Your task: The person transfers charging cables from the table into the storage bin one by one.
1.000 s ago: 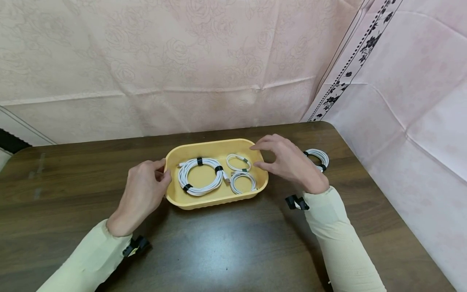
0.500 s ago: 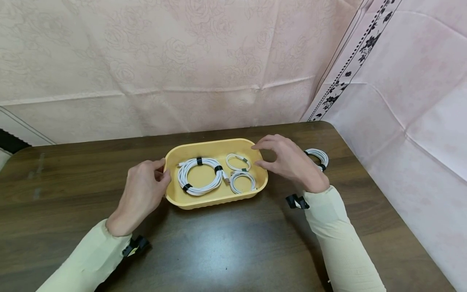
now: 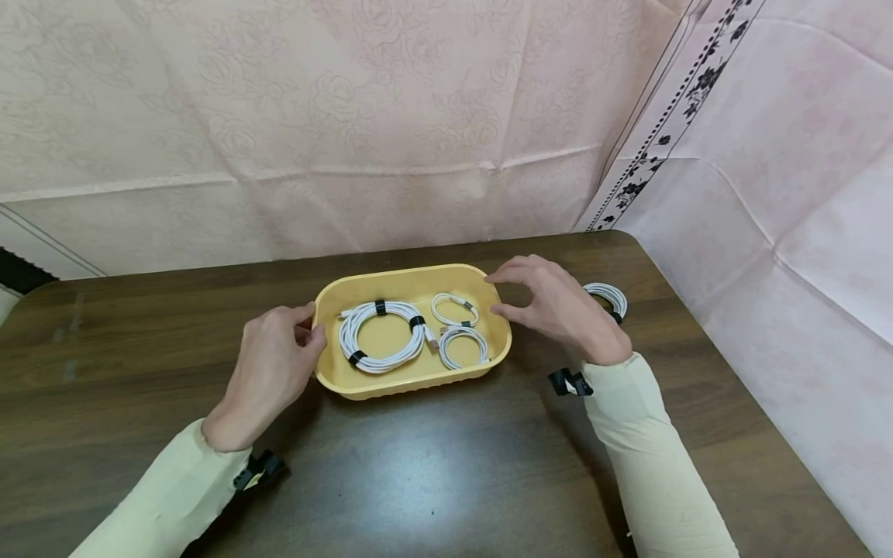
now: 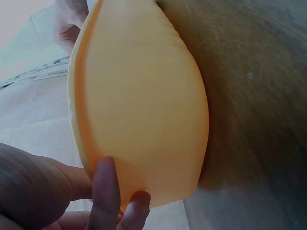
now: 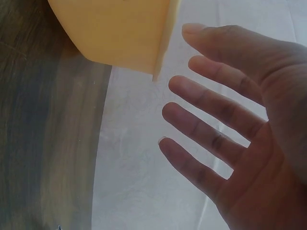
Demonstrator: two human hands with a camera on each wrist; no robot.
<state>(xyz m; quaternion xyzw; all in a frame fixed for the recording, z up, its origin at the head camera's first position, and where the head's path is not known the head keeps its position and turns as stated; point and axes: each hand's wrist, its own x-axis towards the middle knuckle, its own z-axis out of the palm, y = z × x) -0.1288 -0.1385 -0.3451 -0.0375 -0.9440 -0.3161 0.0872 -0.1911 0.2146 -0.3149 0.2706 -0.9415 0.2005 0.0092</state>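
Note:
A shallow yellow plastic basket [image 3: 412, 384] stands on the table in the head view. Inside it, at the left, lies a large white cable coil [image 3: 384, 364] bound with black ties. Two smaller white cable coils, one upper [image 3: 438, 314] and one lower [image 3: 481, 341], sit at its right end. My left hand [image 3: 272, 364] pinches the basket's left rim; the left wrist view shows fingertips [image 4: 106, 177] against the outer wall. Beside the right end hovers my right hand [image 3: 551, 306], its fingers spread and holding nothing. The right wrist view shows it apart from the basket [image 5: 115, 33].
Another white cable coil [image 3: 612, 294] lies on the table to the right, partly hidden behind my right hand. The brown wooden table [image 3: 418, 480] meets a pink patterned wall covering [image 3: 349, 155] at the back and right.
My right hand has drawn slightly to the right, away from the basket's rim. The left hand, the basket and the coils look nearly unchanged.

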